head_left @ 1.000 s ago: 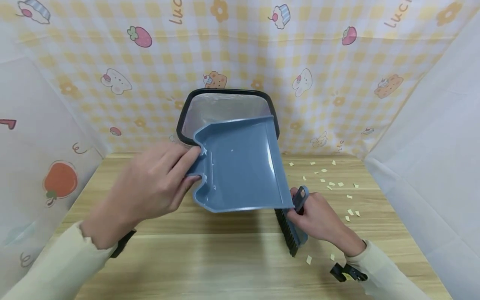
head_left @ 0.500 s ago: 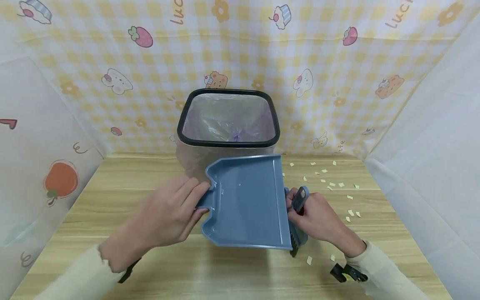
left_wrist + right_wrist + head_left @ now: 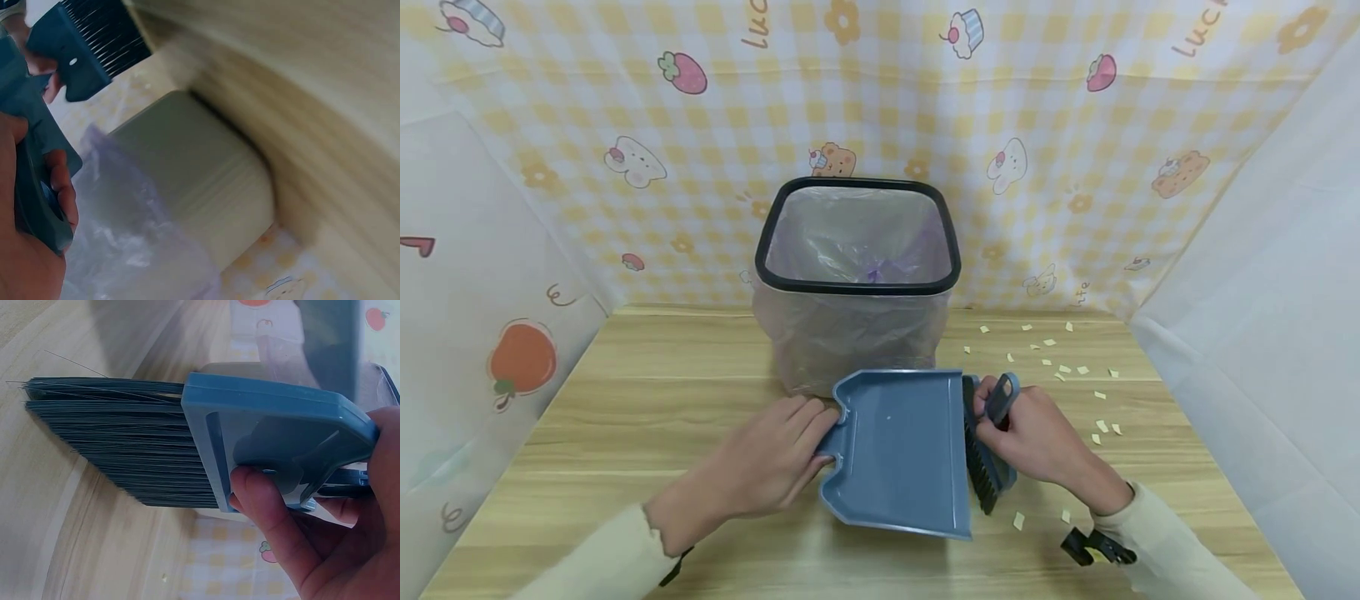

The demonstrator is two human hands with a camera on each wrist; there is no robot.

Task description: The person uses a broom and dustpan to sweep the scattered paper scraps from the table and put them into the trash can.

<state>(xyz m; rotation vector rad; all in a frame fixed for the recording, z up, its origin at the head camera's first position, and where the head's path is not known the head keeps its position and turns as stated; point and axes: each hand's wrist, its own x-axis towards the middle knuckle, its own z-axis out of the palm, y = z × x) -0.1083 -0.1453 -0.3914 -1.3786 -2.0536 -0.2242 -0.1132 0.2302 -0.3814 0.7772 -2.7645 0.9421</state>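
The left hand is curled round the short handle of a blue dustpan, whose pan spreads in front of the bin with its straight lip facing right; whether its underside touches the wooden table is hard to tell. The right hand grips a blue brush just beyond that lip, dark bristles turned toward the pan. Behind the dustpan stands a bin with a black rim and a translucent liner, near the yellow-checked cloth. Small pale scraps lie scattered on the table's right side, two of them near the right wrist.
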